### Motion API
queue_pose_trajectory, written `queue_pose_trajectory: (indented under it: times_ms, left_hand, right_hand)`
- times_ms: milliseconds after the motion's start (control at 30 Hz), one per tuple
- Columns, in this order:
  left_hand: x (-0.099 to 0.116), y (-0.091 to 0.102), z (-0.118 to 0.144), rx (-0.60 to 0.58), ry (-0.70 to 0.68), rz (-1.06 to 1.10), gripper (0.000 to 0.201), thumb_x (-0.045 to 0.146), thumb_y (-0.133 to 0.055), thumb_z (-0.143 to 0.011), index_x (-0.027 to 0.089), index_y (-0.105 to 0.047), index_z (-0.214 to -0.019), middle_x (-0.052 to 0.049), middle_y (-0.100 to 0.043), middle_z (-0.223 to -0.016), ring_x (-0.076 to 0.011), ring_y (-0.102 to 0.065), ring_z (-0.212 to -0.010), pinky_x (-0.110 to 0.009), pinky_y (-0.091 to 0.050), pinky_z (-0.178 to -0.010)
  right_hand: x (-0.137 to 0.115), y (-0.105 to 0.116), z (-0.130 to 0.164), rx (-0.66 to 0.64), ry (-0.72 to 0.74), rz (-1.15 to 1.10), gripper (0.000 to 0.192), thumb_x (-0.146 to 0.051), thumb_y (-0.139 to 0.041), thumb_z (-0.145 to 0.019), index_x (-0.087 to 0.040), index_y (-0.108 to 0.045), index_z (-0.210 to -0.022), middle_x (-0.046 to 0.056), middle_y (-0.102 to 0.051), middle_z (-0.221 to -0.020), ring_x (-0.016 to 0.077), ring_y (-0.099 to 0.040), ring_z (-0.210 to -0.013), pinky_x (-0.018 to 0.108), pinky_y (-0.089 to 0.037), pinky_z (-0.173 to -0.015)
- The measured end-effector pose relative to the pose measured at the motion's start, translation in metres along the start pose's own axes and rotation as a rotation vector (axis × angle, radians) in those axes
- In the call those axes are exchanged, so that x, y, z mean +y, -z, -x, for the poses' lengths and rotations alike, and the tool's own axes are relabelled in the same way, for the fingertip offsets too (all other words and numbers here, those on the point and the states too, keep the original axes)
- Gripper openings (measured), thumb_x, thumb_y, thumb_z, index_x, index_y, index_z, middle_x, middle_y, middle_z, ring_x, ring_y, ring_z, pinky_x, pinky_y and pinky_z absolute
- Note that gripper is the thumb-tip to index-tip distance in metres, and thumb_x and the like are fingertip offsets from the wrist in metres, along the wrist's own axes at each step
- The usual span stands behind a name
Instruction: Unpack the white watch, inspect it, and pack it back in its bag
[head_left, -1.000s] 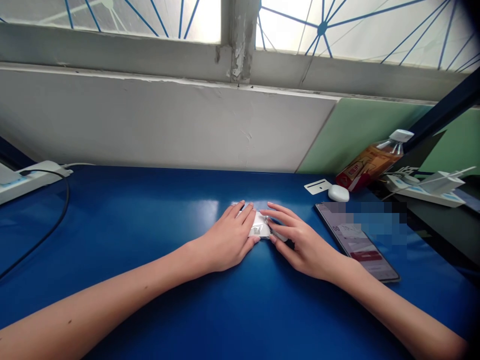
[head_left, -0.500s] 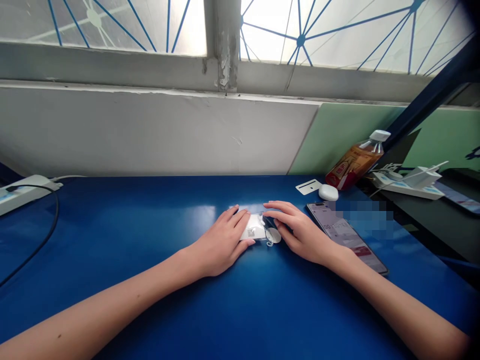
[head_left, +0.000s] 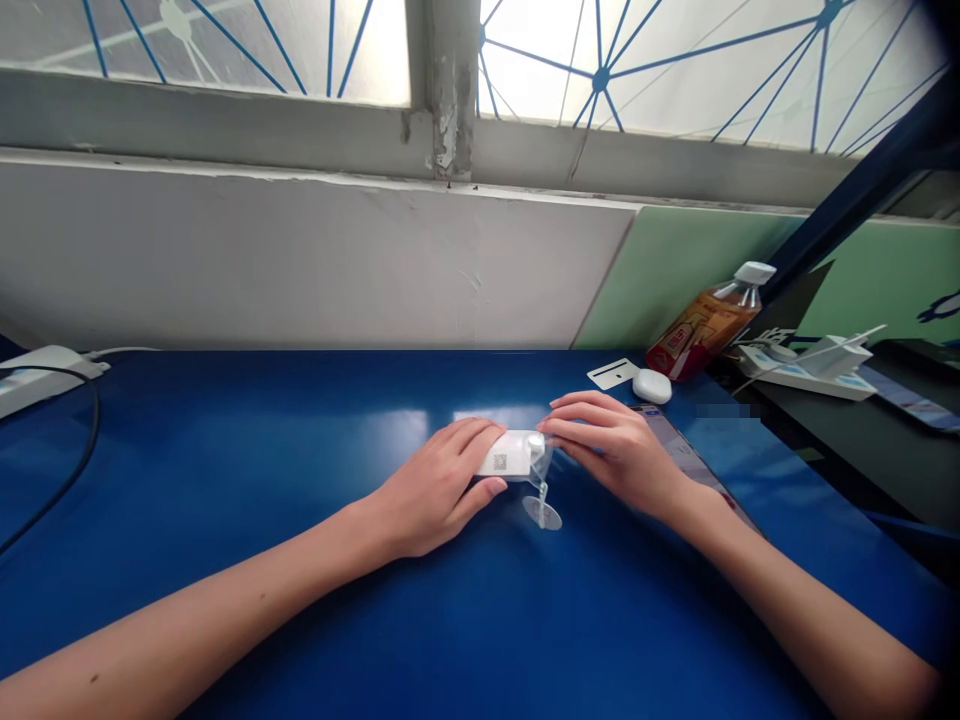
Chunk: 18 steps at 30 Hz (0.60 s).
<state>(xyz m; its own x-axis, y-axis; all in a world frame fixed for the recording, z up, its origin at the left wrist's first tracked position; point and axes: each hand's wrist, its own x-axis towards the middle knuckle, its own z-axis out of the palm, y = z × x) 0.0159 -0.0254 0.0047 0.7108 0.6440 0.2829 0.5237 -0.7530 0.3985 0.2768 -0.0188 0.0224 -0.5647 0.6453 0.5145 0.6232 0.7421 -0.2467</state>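
Observation:
On the blue table lies a small white rectangular piece with a square printed code [head_left: 508,453], its right end covered by clear plastic [head_left: 541,460]. My left hand [head_left: 448,480] grips its left part, fingers over the top and thumb along the near edge. At the right end, the fingertips of my right hand [head_left: 611,440] pinch the edge of the clear plastic. A translucent round disc [head_left: 542,513] on a short stem or link sits just nearer to me, below that end. What my left fingers cover is hidden.
A phone [head_left: 694,455] lies partly behind my right hand. Beyond it are a white earbud case [head_left: 652,386], a white card [head_left: 613,374] and a tilted drink bottle [head_left: 709,325]. Power strips stand at the left [head_left: 45,378] and right [head_left: 810,372]; a black cable [head_left: 94,430] curves at left.
The round disc has swung from beside my right fingers toward me. My right fingertips have closed onto the plastic's right end. My left hand keeps its grip, and the view has shifted slightly.

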Motion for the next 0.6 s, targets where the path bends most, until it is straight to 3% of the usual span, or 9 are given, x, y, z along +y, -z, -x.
queue_pose_trajectory:
  times_ms: [167, 233, 300, 433, 600]
  left_hand:
    - [-0.002, 0.0, 0.0, 0.001, 0.028, 0.031, 0.045, 0.038, -0.035, -0.101, 0.022, -0.037, -0.143, -0.01, -0.045, -0.142, -0.0254, -0.043, -0.13, -0.04, -0.04, -0.107]
    - [-0.002, 0.001, 0.001, -0.019, 0.005, 0.032, 0.042, 0.036, -0.034, -0.102, 0.023, -0.041, -0.141, -0.01, -0.046, -0.141, -0.0256, -0.043, -0.13, -0.041, -0.04, -0.107]
    - [-0.001, 0.001, 0.001, -0.015, 0.002, 0.045, 0.045, 0.035, -0.035, -0.101, 0.023, -0.035, -0.144, -0.011, -0.043, -0.144, -0.0265, -0.041, -0.132, -0.043, -0.039, -0.108]
    - [-0.001, 0.0, 0.003, 0.114, 0.065, 0.128, 0.072, 0.037, -0.043, -0.098, 0.02, 0.002, -0.152, -0.016, -0.033, -0.15, -0.0291, -0.035, -0.137, -0.049, -0.035, -0.11]
    - [-0.002, -0.002, 0.002, 0.137, -0.028, 0.099, 0.102, 0.047, -0.066, -0.081, 0.021, 0.002, -0.152, -0.016, -0.017, -0.157, -0.0346, -0.023, -0.142, -0.05, -0.031, -0.112]
  right_hand:
    - [-0.008, 0.004, -0.001, 0.175, -0.107, -0.205, 0.014, -0.02, -0.06, -0.089, -0.024, -0.071, -0.096, 0.004, -0.073, -0.094, 0.0208, -0.065, -0.09, 0.036, -0.054, -0.082]
    - [-0.013, 0.006, -0.003, 0.238, -0.228, -0.293, 0.011, -0.022, -0.06, -0.089, -0.023, -0.071, -0.092, 0.004, -0.072, -0.091, 0.0196, -0.066, -0.085, 0.033, -0.054, -0.078]
    - [-0.017, 0.008, -0.007, 0.288, -0.379, -0.395, 0.012, -0.027, -0.06, -0.089, -0.021, -0.07, -0.086, 0.003, -0.071, -0.083, 0.0184, -0.065, -0.077, 0.031, -0.054, -0.07]
    - [-0.018, 0.008, -0.012, 0.249, -0.607, -0.596, 0.022, -0.038, -0.063, -0.085, -0.018, -0.072, -0.081, 0.003, -0.068, -0.071, 0.0164, -0.062, -0.064, 0.027, -0.052, -0.056]
    - [-0.02, -0.002, -0.01, 0.166, -0.709, -0.756, 0.028, -0.042, -0.066, -0.083, -0.018, -0.075, -0.092, 0.005, -0.072, -0.08, 0.0167, -0.063, -0.07, 0.026, -0.052, -0.057]
